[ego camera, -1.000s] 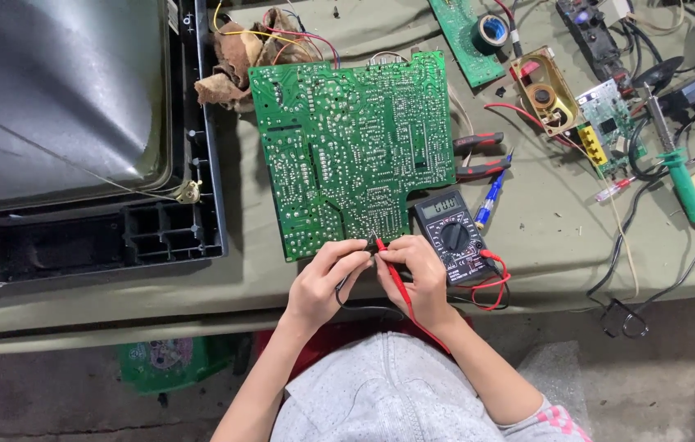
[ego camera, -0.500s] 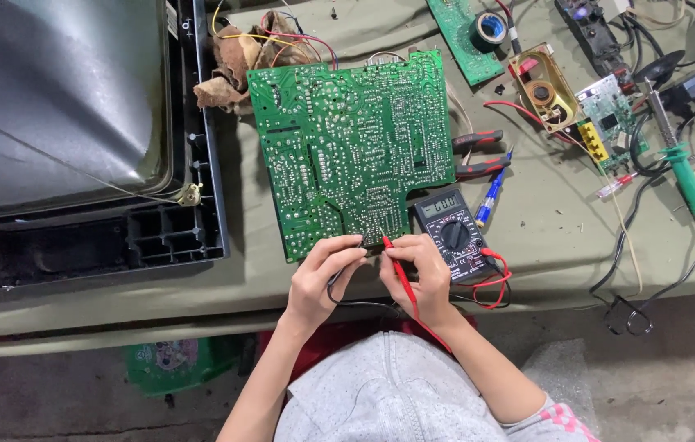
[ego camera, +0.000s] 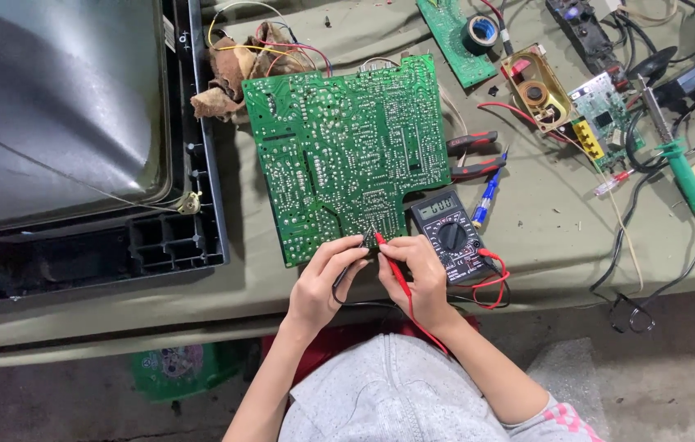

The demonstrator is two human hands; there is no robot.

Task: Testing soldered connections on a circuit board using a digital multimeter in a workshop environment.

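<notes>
A large green circuit board (ego camera: 343, 151) lies solder side up on the table. My left hand (ego camera: 327, 282) pinches a black test probe (ego camera: 347, 266) whose tip touches the board's near edge. My right hand (ego camera: 417, 274) grips a red test probe (ego camera: 388, 258), its tip on the board close beside the black one. A dark multimeter (ego camera: 448, 232) with a round dial lies just right of my right hand, its red and black leads (ego camera: 491, 286) curling by the table's front edge.
An old television set (ego camera: 52, 123) lies face up at the left. Red-handled pliers (ego camera: 470, 155), a blue screwdriver (ego camera: 486, 200), a green-handled soldering iron (ego camera: 679, 164), small circuit boards (ego camera: 601, 115), a tape roll (ego camera: 478, 33) and cables crowd the right side.
Both hands and probes shifted slightly along the board's near edge; the probe tips stay close together on the board.
</notes>
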